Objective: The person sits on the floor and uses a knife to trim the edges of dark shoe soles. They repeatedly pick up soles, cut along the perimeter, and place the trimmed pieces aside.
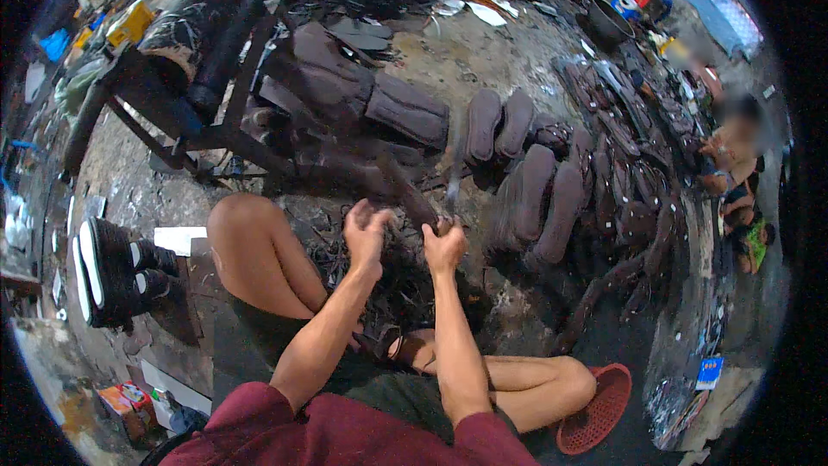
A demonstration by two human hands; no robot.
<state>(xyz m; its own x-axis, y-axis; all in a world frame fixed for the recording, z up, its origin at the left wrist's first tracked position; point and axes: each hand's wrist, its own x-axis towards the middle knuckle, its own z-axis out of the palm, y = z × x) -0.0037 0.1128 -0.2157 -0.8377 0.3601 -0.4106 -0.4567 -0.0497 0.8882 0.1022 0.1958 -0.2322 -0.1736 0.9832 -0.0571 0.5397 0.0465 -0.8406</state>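
Observation:
My right hand (444, 246) is closed around the near end of a dark brown strip (404, 185). A blurred, greyish, blade-like thing (454, 179) stands up from the same hand; its handle is hidden by my fingers. My left hand (366, 235) hovers just to the left, its thumb and fingers apart and slightly smeared, with nothing visible in it. Beneath both hands lies a heap of dark scraps (401, 272). Beyond them are dark brown sole-shaped pieces, among them a large flat piece (408, 110) and a pair of soles (500, 125).
A dark metal frame (177, 142) carries a large roll (203, 13) at the left. Black-and-white footwear (103, 272) stands beside my left knee. More brown soles (556, 207) and straps lie at the right. A red basket (595, 410) touches my right knee. People (737, 155) sit far right.

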